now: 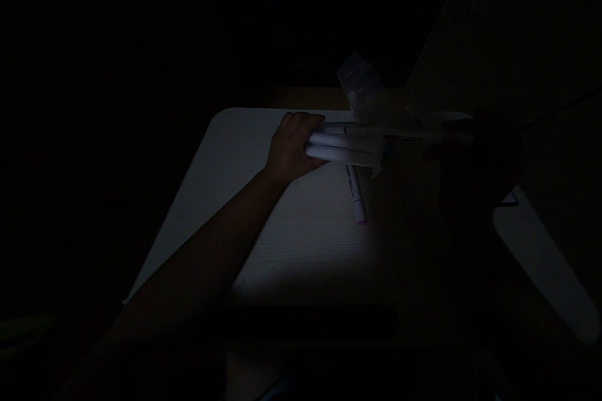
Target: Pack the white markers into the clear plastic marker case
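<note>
My left hand (291, 145) is wrapped round the left end of a bundle of white markers (345, 147), which lie side by side and point right. Dark and bluish tips show at the bundle's right end. Deep in shadow, my right hand (477, 160) is closed near a slender pale thing (433, 135), which runs left towards the bundle. This thing is blurred and too dark to name. Below the bundle a loose white marker (356, 194) with dark print and a pink end lies on the white table (226, 163).
Behind the bundle stands a crumpled clear plastic wrapper (361, 83), at the table's far edge. A small flat object with a dark edge (510, 199) lies beyond my right hand. The room is very dark, and shadow covers the right half of the table.
</note>
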Demonstrator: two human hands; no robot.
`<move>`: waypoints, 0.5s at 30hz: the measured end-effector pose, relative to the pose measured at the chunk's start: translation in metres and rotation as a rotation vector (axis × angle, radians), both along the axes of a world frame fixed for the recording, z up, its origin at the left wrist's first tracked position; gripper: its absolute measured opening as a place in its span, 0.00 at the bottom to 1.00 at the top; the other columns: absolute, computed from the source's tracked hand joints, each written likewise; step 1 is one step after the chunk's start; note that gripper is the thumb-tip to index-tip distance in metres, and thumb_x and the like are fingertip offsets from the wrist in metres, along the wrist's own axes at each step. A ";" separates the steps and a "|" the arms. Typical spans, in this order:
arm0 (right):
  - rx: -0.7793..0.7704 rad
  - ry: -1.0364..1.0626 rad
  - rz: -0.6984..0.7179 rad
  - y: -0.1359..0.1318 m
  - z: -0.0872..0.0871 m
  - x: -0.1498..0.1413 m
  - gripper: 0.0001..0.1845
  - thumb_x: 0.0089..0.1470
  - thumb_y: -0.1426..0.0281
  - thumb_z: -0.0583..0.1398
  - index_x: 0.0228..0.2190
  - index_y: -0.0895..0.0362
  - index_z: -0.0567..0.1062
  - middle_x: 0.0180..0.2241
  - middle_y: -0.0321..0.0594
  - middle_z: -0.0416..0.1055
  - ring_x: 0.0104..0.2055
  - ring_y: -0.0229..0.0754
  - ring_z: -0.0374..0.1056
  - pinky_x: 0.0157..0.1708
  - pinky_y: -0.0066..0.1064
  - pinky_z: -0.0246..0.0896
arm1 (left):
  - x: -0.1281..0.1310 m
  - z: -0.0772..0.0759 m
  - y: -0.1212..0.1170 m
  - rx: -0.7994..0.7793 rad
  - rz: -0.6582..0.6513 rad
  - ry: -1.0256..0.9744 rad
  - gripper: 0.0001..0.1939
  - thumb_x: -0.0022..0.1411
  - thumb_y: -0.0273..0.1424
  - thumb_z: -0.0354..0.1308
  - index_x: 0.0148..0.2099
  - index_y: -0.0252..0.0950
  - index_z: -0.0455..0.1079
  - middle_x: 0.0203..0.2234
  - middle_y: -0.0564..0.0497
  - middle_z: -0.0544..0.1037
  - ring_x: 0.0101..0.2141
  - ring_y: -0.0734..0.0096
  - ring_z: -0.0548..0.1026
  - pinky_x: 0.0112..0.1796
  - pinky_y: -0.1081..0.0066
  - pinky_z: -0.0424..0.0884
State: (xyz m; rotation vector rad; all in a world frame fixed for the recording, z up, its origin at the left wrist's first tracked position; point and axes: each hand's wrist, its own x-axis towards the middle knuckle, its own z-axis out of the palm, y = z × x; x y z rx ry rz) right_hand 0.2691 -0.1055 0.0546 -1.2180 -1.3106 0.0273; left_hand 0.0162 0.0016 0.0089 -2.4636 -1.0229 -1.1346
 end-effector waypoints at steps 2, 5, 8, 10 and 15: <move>-0.009 -0.076 -0.061 0.000 0.000 0.002 0.16 0.51 0.69 0.58 0.43 0.61 0.71 0.44 0.49 0.69 0.36 0.40 0.68 0.30 0.34 0.68 | 0.000 0.000 0.000 0.014 0.003 -0.002 0.38 0.49 0.61 0.51 0.53 0.39 0.60 0.40 0.45 0.72 0.41 0.56 0.70 0.42 0.58 0.65; -0.021 -0.208 -0.099 0.003 -0.003 0.008 0.15 0.52 0.67 0.58 0.42 0.60 0.73 0.40 0.45 0.72 0.33 0.39 0.70 0.32 0.36 0.68 | 0.001 -0.001 0.001 0.021 0.019 -0.006 0.37 0.50 0.61 0.51 0.52 0.39 0.60 0.40 0.45 0.72 0.40 0.57 0.71 0.42 0.58 0.65; 0.001 -0.191 -0.014 0.004 -0.006 0.011 0.18 0.56 0.63 0.55 0.44 0.61 0.72 0.41 0.45 0.72 0.30 0.38 0.71 0.31 0.35 0.68 | 0.001 0.000 0.000 0.026 0.016 -0.006 0.37 0.50 0.61 0.51 0.52 0.39 0.60 0.39 0.46 0.72 0.40 0.57 0.71 0.41 0.59 0.66; -0.002 -0.214 0.016 0.003 -0.006 0.009 0.18 0.58 0.64 0.52 0.45 0.61 0.71 0.42 0.46 0.71 0.30 0.36 0.70 0.30 0.32 0.67 | 0.001 0.000 0.000 0.027 0.007 -0.005 0.37 0.50 0.61 0.50 0.52 0.38 0.60 0.39 0.45 0.72 0.40 0.57 0.71 0.41 0.58 0.66; 0.022 -0.277 0.049 0.003 -0.009 0.005 0.18 0.60 0.68 0.48 0.48 0.60 0.69 0.45 0.45 0.70 0.34 0.36 0.69 0.35 0.33 0.66 | 0.000 0.000 0.000 -0.002 -0.003 0.006 0.38 0.51 0.61 0.50 0.54 0.39 0.58 0.40 0.45 0.72 0.42 0.55 0.70 0.42 0.57 0.64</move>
